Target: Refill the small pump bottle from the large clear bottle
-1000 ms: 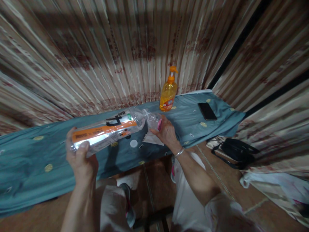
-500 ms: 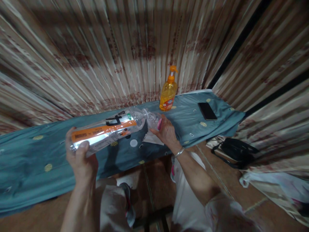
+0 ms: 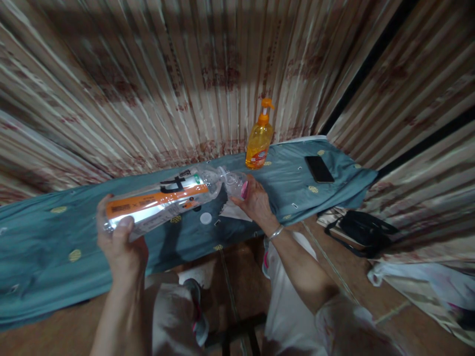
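My left hand (image 3: pixel 124 242) is closed around the base end of a large clear plastic bottle (image 3: pixel 159 202) with an orange and silver label. The bottle lies nearly level in the air, its neck pointing right and slightly up. My right hand (image 3: pixel 256 200) grips a small clear plastic container (image 3: pixel 234 183) with a pink patch at its right end. The container's narrow end meets the bottle's mouth; whether they are joined I cannot tell. Below them, a white cap (image 3: pixel 206 218) and a white paper piece (image 3: pixel 234 211) lie on the teal cloth (image 3: pixel 89 212).
Behind my right hand stands an orange pump bottle (image 3: pixel 259 143) with yellow liquid. A black phone (image 3: pixel 319 169) lies further right on the cloth. Pleated curtains (image 3: pixel 148 89) hang close behind and at the right. A black bag (image 3: pixel 365 232) sits on the floor.
My left hand and the large bottle's base have shifted slightly left. The bottle's mouth still meets the small container, and my right hand has barely moved.
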`<state>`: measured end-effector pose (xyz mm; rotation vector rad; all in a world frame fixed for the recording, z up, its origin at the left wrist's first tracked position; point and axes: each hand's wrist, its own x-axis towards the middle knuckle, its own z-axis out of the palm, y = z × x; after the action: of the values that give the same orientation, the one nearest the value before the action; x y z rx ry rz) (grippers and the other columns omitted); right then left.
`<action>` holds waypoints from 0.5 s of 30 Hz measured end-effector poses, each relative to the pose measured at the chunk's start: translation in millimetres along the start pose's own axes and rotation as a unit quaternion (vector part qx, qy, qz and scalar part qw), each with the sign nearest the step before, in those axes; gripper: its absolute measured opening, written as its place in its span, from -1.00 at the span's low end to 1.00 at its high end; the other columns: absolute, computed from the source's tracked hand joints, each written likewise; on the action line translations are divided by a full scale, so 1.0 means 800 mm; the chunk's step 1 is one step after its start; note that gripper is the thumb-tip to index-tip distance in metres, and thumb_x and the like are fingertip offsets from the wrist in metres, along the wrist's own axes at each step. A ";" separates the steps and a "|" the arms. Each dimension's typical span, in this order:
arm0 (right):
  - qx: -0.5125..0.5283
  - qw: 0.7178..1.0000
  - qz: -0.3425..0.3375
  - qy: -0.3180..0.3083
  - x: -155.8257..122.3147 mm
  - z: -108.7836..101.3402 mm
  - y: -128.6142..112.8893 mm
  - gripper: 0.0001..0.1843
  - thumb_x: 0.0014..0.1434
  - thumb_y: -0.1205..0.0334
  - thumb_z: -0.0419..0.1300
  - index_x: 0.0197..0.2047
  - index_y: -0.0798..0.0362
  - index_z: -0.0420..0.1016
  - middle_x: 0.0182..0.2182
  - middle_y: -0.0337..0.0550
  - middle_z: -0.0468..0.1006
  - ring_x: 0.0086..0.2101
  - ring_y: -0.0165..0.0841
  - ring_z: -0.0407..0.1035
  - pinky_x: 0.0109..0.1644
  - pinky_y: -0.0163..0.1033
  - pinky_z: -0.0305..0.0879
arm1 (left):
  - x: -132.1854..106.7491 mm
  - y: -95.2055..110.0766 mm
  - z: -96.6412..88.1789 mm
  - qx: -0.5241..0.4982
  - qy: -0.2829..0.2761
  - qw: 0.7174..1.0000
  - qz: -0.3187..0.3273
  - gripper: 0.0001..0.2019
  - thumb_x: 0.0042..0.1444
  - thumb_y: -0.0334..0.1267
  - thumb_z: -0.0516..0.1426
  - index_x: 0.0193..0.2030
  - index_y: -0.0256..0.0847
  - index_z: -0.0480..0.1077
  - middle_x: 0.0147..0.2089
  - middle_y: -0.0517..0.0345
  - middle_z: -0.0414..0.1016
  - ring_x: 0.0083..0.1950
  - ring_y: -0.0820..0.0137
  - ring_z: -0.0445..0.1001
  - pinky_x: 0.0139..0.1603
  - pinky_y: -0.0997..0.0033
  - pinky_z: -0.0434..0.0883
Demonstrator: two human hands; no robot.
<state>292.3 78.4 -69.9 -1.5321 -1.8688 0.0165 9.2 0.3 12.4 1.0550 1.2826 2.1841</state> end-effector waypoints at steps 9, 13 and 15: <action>-0.012 0.999 0.015 -0.026 0.001 -0.005 -0.005 -0.13 0.21 -0.09 0.46 0.34 0.27 0.25 0.17 0.43 0.55 0.16 0.08 0.52 0.25 0.13 0.48 | 0.002 -0.005 -0.004 0.022 -0.017 1.000 0.006 -0.45 -0.27 -0.10 0.31 -0.03 -0.11 0.51 -0.19 0.17 0.42 -0.17 0.26 0.44 -0.06 0.22 0.41; -0.003 1.000 0.000 -0.019 0.001 -0.003 -0.001 -0.11 0.21 -0.12 0.45 0.35 0.26 0.23 0.18 0.41 0.54 0.15 0.08 0.52 0.23 0.13 0.49 | 0.002 -0.007 -0.005 0.015 -0.023 1.000 -0.007 -0.41 -0.30 -0.13 0.32 -0.01 -0.12 0.48 -0.16 0.16 0.42 -0.16 0.26 0.43 -0.12 0.28 0.38; 0.002 1.000 -0.004 -0.011 0.000 -0.001 0.000 -0.12 0.21 -0.12 0.45 0.35 0.23 0.24 0.16 0.37 0.56 0.13 0.07 0.52 0.21 0.12 0.50 | 0.002 -0.007 -0.004 0.003 -0.013 1.000 -0.011 -0.40 -0.32 -0.15 0.32 -0.01 -0.14 0.48 -0.17 0.16 0.43 -0.18 0.27 0.43 -0.15 0.30 0.37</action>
<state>293.1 78.4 -69.1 -1.5270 -1.8904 0.0341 5.7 2.3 6.8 1.0633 1.2847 2.1456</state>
